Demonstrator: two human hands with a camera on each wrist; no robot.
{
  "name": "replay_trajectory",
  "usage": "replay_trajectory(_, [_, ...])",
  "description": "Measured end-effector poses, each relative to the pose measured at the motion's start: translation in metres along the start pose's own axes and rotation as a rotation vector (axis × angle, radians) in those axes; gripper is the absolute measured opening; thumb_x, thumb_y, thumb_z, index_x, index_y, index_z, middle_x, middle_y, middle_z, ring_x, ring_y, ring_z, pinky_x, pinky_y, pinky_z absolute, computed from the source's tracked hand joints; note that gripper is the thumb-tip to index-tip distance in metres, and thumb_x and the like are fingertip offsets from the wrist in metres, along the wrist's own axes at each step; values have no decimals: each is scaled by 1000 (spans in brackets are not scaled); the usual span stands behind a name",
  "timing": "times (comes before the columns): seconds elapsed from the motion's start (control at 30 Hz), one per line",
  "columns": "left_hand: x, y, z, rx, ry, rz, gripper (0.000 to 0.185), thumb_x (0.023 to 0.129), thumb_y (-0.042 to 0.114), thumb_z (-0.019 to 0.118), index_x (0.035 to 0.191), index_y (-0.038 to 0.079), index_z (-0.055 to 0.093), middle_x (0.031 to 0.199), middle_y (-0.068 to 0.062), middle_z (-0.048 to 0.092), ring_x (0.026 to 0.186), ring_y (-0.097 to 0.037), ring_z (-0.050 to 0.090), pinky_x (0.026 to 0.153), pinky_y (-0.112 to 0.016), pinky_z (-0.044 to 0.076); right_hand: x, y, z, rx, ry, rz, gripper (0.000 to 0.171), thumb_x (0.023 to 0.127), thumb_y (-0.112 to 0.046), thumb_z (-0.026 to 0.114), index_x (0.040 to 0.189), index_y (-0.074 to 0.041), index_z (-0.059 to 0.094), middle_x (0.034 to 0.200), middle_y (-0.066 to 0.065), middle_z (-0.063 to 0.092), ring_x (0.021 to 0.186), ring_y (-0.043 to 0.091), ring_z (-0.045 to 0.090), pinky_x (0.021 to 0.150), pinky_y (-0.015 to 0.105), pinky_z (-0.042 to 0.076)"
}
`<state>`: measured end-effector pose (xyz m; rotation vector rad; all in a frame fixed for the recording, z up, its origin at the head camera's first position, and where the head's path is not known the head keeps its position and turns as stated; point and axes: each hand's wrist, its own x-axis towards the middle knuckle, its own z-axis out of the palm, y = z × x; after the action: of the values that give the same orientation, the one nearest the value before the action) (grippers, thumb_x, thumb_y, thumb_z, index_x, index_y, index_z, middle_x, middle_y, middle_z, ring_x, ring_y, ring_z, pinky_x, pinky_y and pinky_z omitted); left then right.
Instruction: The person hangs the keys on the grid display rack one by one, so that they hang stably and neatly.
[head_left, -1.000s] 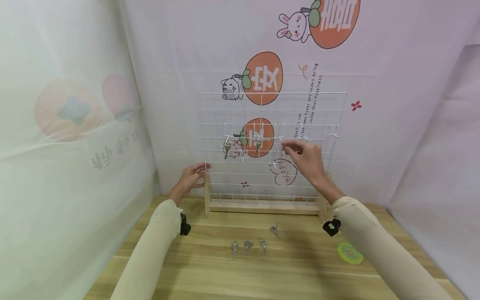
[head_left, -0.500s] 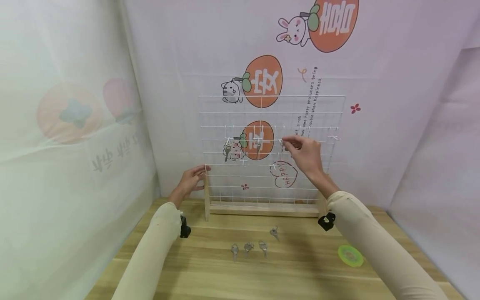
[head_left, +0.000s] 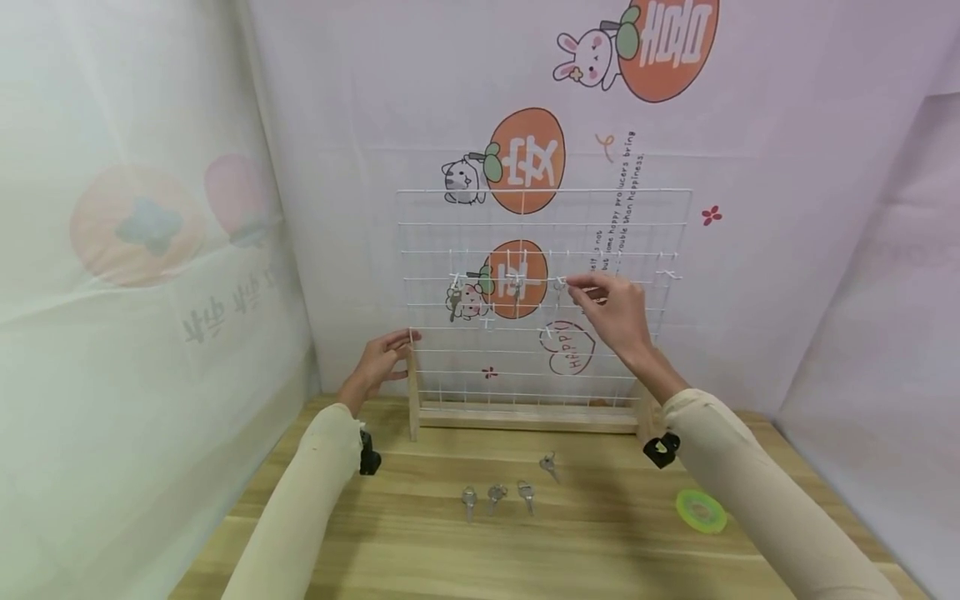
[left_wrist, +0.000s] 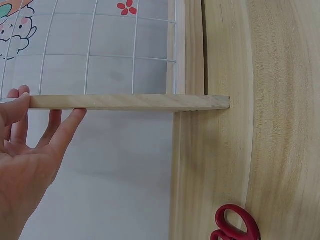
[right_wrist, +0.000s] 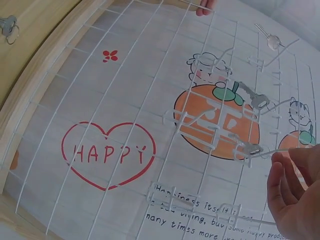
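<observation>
- head view: a white wire grid (head_left: 480, 223) stood upright in a wooden stand (head_left: 528, 418) on the table (head_left: 420, 550). the left hand (head_left: 378, 360) held the left post (head_left: 413, 396) near its upper end.
- head view: the right hand (head_left: 617, 315) was raised before the grid, its fingers bent, thumb and forefinger close together at the tip of a hook (head_left: 561, 281).
- head view: one key (head_left: 455, 300) hung at the left and a second key (head_left: 517, 289) near the middle; a third key (head_left: 558, 295), faint, hung just beside the right fingertips. four loose keys (head_left: 527, 496) lay on the table before the stand, and a yellow-green disc (head_left: 701, 511) lay near the right sleeve (head_left: 772, 492).
- left wrist view: the left hand's thumb and fingers lay on opposite sides of the post, partly closed about it. red-handled scissors (left_wrist: 232, 225) lay on the wood, cut off by the lower edge.
- right wrist view: the three hung keys were on separate hooks, the third nearest the right hand. whether thumb and forefinger pinched the hook's tip or merely touched it could not be told.
</observation>
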<state>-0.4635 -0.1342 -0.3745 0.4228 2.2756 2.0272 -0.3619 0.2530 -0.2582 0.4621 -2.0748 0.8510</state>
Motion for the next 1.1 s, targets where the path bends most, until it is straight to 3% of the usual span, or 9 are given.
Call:
replay_trajectory(0.13, [-2,1,-4,6,7,-9,42,111,8,49,153,7,51,161,-12,45,150,-34,38,111,-65,44,-8,-1,0,-5,-65,-12,17,97,-9,75,112,-3,79,105,13,79,86,27,77,75,35,65])
replay_trajectory(0.23, [0,2,-6,14,7,-4,43,111,9,49,154,7,50,162,-11,44,150,-34,37,111,-64,44,-17,-2,0,2,-123,1,18,97,-9,75,113,-3,78,106,14,78,87,28,77,73,41,65])
replay_trajectory(0.47, [6,2,-3,21,16,12,44,110,7,50,154,8,50,162,-11,43,149,-35,39,109,-64,46,-43,3,-1,-43,-244,12,19,98,-14,75,114,-4,78,103,12,79,82,25,76,66,39,64])
replay_trajectory(0.67, [5,-4,0,40,18,22,49,109,3,49,158,7,44,165,-13,38,148,-36,39,109,-59,48,-74,18,13,-54,-360,-11,14,96,-12,77,109,-7,80,100,8,79,82,22,76,65,33,64])
replay_trajectory(0.9, [4,-7,-2,63,20,44,48,109,4,50,157,9,46,162,-17,41,145,-38,44,107,-56,51,-110,50,43,8,-481,-15,9,92,-4,79,101,-5,80,95,7,79,80,19,75,64,25,61])
replay_trajectory(1.1, [6,-9,-6,93,9,33,46,110,10,53,155,6,48,161,-19,42,144,-38,45,105,-55,52,-140,82,62,36,-550,-22,8,91,-2,79,99,-2,80,93,8,79,80,18,74,65,25,60])
